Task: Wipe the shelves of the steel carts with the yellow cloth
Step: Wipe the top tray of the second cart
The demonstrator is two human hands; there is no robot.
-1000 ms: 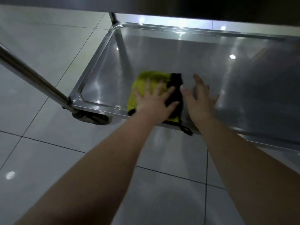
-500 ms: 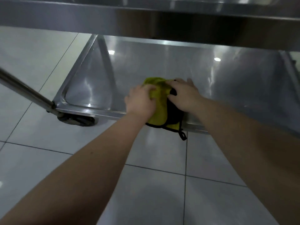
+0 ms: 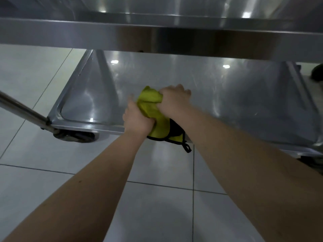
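The yellow cloth (image 3: pixel 151 109) with black trim is bunched up at the front rim of the steel cart's bottom shelf (image 3: pixel 227 95). Its black edge and loop hang over the rim. My left hand (image 3: pixel 137 118) grips the cloth's near left side. My right hand (image 3: pixel 173 100) grips its upper right part, fingers curled over the fabric. Both forearms reach in from below.
An upper steel shelf (image 3: pixel 157 34) overhangs the bottom one across the top of the view. A slanted steel post (image 3: pixel 22 109) meets the cart's front left corner above a caster wheel (image 3: pixel 75 136). White tiled floor (image 3: pixel 157 206) lies in front.
Both hands went from lying flat on the spread cloth to gathering it into a bunch and gripping it. My view has risen, so the upper shelf now shows.
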